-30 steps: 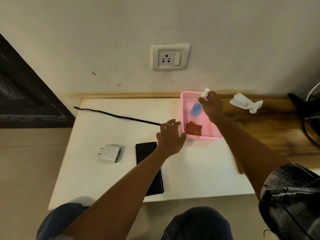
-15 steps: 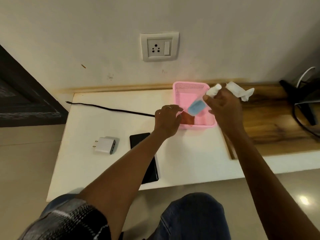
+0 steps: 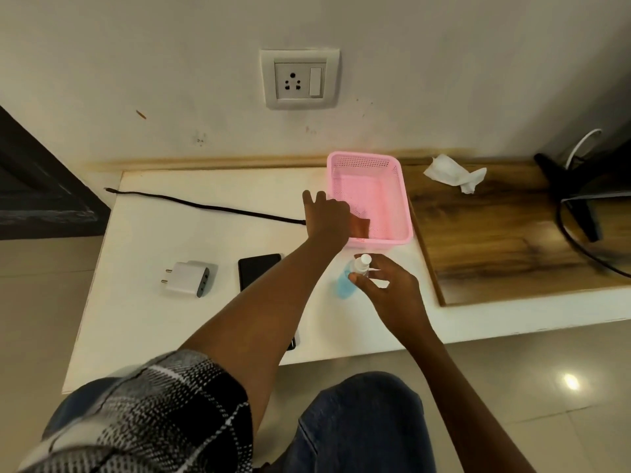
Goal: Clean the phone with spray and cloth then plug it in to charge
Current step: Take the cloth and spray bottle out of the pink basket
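No readable text or label anywhere, perhaps faint print on the spray bottle, too blurred.

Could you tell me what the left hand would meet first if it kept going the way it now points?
Probably the reddish-brown cloth in the pink plastic basket: the left hand reaches over the near rim and may already be touching it, though depth is unclear.

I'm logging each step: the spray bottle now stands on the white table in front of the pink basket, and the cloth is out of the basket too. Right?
Not quite. The head view shows the cloth still inside the pink basket, with the left hand on it. The spray bottle does stand on the white table.
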{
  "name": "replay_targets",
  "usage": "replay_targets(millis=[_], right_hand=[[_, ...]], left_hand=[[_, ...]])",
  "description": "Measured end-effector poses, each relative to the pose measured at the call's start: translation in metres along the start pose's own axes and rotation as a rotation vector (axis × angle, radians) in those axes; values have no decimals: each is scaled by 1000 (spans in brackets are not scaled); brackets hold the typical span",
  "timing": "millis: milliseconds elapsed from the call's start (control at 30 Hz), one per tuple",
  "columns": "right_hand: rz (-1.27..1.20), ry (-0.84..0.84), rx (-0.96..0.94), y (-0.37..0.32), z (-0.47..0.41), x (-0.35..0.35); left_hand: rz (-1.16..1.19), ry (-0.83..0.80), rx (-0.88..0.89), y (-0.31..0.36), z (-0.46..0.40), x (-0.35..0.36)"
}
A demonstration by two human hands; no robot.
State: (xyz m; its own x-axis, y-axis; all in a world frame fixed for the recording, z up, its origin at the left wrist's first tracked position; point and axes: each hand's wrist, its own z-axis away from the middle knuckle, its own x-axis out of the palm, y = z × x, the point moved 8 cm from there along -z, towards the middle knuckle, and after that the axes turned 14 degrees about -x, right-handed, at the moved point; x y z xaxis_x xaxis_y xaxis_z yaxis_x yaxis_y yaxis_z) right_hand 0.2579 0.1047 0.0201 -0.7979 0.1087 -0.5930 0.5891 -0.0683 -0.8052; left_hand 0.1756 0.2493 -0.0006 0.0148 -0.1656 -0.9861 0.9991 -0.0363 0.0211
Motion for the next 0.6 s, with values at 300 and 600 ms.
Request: replay_targets(millis=[300, 600], right_hand=[[-9, -31, 36, 7, 8, 7], [15, -39, 47, 5, 10, 9]], left_hand=[[-100, -24, -58, 8, -12, 9], [150, 8, -159, -7, -15, 17]])
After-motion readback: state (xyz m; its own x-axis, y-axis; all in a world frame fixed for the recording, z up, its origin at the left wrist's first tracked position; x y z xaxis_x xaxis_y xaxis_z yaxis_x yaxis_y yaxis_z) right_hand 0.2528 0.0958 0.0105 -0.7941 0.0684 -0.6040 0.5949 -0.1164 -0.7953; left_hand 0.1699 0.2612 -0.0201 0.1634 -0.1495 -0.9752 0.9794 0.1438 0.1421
